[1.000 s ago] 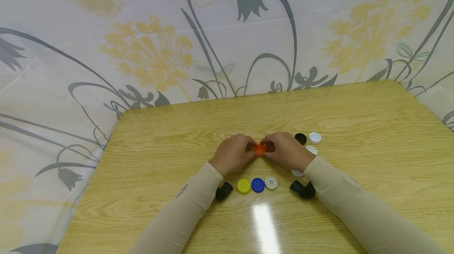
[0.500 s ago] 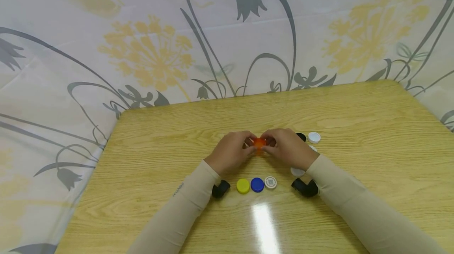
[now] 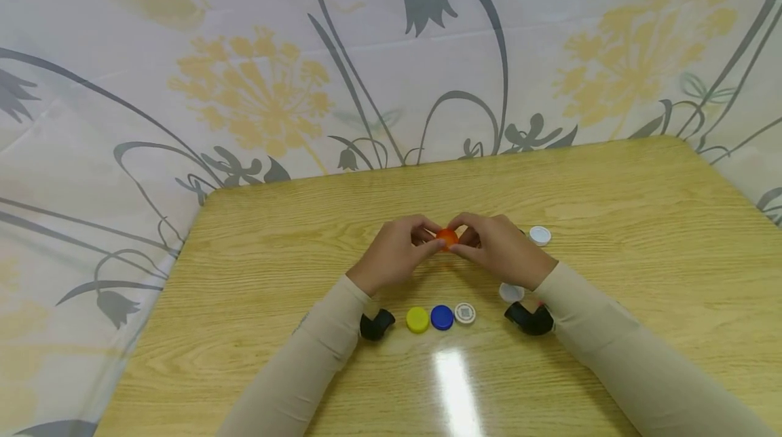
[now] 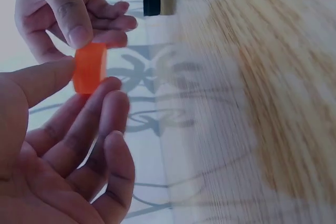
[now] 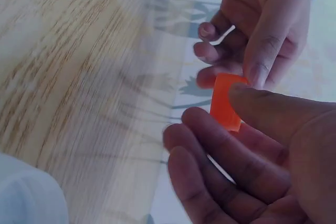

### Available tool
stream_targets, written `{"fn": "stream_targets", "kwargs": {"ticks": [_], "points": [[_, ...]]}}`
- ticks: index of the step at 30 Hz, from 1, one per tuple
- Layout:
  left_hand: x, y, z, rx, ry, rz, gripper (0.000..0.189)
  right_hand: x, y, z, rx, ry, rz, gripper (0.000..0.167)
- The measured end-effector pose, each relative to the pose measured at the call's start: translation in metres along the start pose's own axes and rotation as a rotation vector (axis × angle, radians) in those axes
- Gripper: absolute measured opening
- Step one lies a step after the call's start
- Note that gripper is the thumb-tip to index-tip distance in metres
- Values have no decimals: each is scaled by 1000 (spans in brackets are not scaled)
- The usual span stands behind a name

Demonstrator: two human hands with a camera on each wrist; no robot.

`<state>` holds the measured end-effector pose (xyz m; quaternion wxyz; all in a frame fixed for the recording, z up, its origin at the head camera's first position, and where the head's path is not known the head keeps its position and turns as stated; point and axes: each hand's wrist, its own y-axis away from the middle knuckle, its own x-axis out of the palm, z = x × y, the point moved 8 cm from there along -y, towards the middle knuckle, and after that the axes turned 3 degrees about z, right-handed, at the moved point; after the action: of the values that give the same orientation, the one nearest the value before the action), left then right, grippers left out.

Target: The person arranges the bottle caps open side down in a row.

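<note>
We are holding an orange bottle cap (image 3: 447,238) up above the middle of the desk (image 3: 611,328), pinched between both hands. Our left hand (image 3: 397,255) is gripping it from the left, thumb and fingertips curled onto its rim, and our right hand (image 3: 502,251) is meeting it from the right in the same narrow pinch. In the wrist views the cap is standing on edge, its flat faces turned sideways, both hands equally close.

Toward the near edge, from left to right, we are seeing a black elbow fitting (image 3: 375,325), a yellow cap (image 3: 417,319), a blue cap (image 3: 442,317), a white printed cap (image 3: 465,313), a plain white cap (image 3: 510,292) and a second black elbow fitting (image 3: 527,319) touching our right sleeve. Another white cap (image 3: 540,235) is lying beyond the right hand. Nothing is standing between the hands and the row.
</note>
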<state>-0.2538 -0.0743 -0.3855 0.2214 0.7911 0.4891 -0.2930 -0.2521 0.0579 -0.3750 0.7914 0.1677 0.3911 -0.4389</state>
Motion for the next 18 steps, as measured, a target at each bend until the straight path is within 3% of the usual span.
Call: {"fn": "stream_targets", "kwargs": {"ticks": [5, 9, 13, 18], "points": [[-4, 1, 0, 18, 31, -47, 27, 1, -1, -3, 20, -87, 9, 29], [-8, 1, -3, 56, 20, -100, 31, 1, -1, -9, 82, -191, 23, 27], [-11, 2, -9, 116, -26, -156, 30, 0, 0, -14, 127, -291, 26, 30], [-10, 3, -17, 183, -97, -172, 20, -1, 0, -15, 139, -313, 28, 29]]}}
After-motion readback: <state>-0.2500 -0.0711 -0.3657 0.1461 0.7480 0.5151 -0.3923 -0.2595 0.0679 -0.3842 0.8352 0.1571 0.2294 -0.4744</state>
